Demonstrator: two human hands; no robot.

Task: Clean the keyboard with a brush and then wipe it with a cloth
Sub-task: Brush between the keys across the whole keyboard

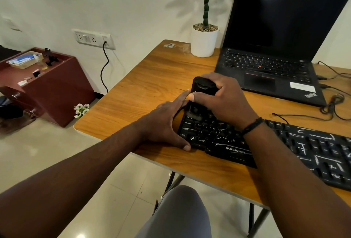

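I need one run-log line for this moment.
stage: brushing | right hand: grips brush on keyboard left end | left hand: steadies keyboard | cloth: not seen

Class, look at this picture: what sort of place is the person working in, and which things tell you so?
Probably a home or small office workspace: a wooden desk holds an open laptop, a black keyboard and a potted plant.

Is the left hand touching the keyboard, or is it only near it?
Touching. The head view shows the left hand against the keyboard at its left end, thumb on the front corner.
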